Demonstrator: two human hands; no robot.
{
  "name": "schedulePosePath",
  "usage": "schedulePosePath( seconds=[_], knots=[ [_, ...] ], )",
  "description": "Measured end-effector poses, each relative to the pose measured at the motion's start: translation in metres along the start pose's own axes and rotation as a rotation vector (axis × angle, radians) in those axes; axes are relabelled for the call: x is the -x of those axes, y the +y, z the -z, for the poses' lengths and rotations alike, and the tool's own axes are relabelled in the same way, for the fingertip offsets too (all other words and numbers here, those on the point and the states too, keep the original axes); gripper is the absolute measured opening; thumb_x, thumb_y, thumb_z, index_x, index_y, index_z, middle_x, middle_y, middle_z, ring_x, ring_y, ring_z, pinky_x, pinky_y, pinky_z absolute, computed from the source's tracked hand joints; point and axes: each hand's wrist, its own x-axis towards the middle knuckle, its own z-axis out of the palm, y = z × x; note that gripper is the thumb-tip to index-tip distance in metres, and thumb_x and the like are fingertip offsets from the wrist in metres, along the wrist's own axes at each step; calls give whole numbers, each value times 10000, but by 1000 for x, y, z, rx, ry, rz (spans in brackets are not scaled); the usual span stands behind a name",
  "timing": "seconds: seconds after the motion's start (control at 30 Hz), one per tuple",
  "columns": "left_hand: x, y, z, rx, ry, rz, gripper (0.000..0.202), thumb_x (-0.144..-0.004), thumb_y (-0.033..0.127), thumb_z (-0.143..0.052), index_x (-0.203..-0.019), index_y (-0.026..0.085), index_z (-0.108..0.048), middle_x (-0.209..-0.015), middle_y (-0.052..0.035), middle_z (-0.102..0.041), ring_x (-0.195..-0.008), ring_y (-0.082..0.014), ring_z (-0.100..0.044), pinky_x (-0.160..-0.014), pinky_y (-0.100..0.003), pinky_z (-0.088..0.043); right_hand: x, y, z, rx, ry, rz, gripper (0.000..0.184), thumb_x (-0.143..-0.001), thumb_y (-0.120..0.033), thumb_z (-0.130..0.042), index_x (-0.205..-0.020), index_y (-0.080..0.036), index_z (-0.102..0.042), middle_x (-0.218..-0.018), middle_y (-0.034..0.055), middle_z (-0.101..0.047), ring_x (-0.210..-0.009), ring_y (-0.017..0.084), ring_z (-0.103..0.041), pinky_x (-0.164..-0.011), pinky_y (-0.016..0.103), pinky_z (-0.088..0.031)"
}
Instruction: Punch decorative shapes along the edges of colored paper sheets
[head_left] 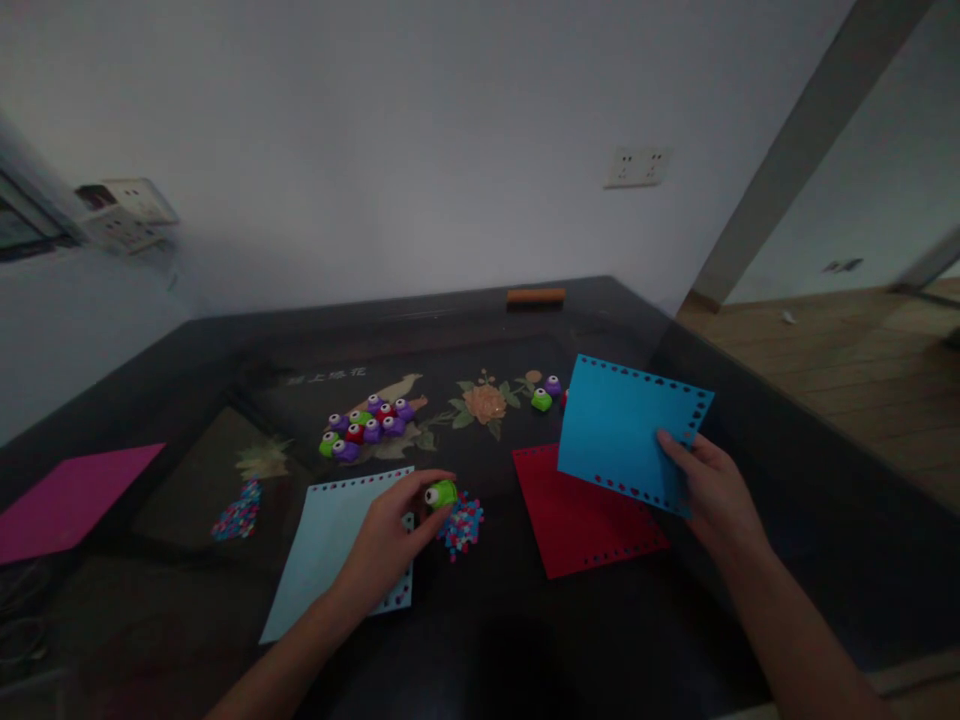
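Between the thumb and fingers of my left hand is a small green craft punch with a white round top. It is just above a pile of pink, blue and white paper bits. Under that hand lies a pale blue sheet with punched holes along its edges. My right hand grips a bright blue sheet by its right side, raised and tilted. Small holes line the top, right and bottom edges of this sheet. Partly covered beneath it, a red sheet rests on the table.
Several purple, red and green punches cluster at the left middle, and a few more are behind the blue sheet. A magenta sheet and another paper-bit pile lie left. An orange-brown bar sits at the dark table's back edge.
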Motion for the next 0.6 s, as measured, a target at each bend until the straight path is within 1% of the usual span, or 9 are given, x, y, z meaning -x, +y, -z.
schedulePosePath(
  seconds=[0.13,0.23,0.27,0.33,0.37,0.43,0.53,0.6],
  knots=[
    [-16,17,1,-91,-30,-75,278,-808,307,-597,-1073,231,-630,-956,-47,-683,-762,-187,-609,-685,-305,-489,3,-3,0,-36,-10,-5,348,-568,-349,-816,-869,-229,-688,-764,36,-745,-530,205,-647,-462,325,-551],
    [-39,28,-3,-139,-53,-150,291,-804,279,-594,-1090,235,-627,-930,-36,-684,-702,-167,-592,-644,-283,-469,2,-5,1,-80,27,11,284,-596,-317,-802,-843,-231,-690,-767,31,-745,-542,202,-653,-513,347,-570],
    [-48,31,-6,-156,-63,-164,302,-806,275,-593,-1104,233,-624,-894,-31,-683,-680,-163,-582,-633,-279,-460,1,-6,2,-104,40,19,261,-601,-302,-799,-827,-229,-690,-765,27,-745,-550,199,-655,-535,351,-576],
    [-70,33,-15,-185,-59,-184,308,-811,286,-590,-1109,219,-630,-801,-18,-669,-632,-158,-557,-609,-273,-442,-1,-8,3,-150,63,28,243,-600,-274,-800,-812,-226,-691,-769,22,-745,-569,196,-662,-575,360,-586],
    [-82,33,-21,-180,-51,-191,305,-810,291,-595,-1102,212,-635,-791,-17,-667,-638,-159,-562,-613,-271,-443,-2,-9,4,-165,72,29,250,-596,-269,-802,-818,-225,-693,-779,24,-747,-583,201,-668,-590,367,-589],
    [-107,30,-33,-149,-47,-207,302,-804,272,-601,-1097,208,-636,-881,-27,-686,-692,-157,-596,-653,-264,-459,-3,-10,5,-182,87,26,280,-583,-267,-809,-835,-222,-696,-810,35,-752,-616,217,-682,-609,382,-593],
    [-143,24,-50,-156,-52,-202,273,-806,259,-607,-1067,191,-647,-808,-20,-690,-679,-159,-619,-638,-251,-468,-4,-9,5,-208,68,36,319,-567,-279,-821,-854,-215,-697,-837,44,-755,-647,225,-694,-605,371,-595],
    [-163,23,-59,-176,-41,-189,250,-806,226,-614,-1050,185,-652,-823,-25,-692,-707,-166,-631,-658,-257,-480,-4,-7,6,-217,47,44,328,-568,-289,-823,-860,-211,-696,-813,32,-754,-628,209,-690,-592,351,-592]
  ],
)
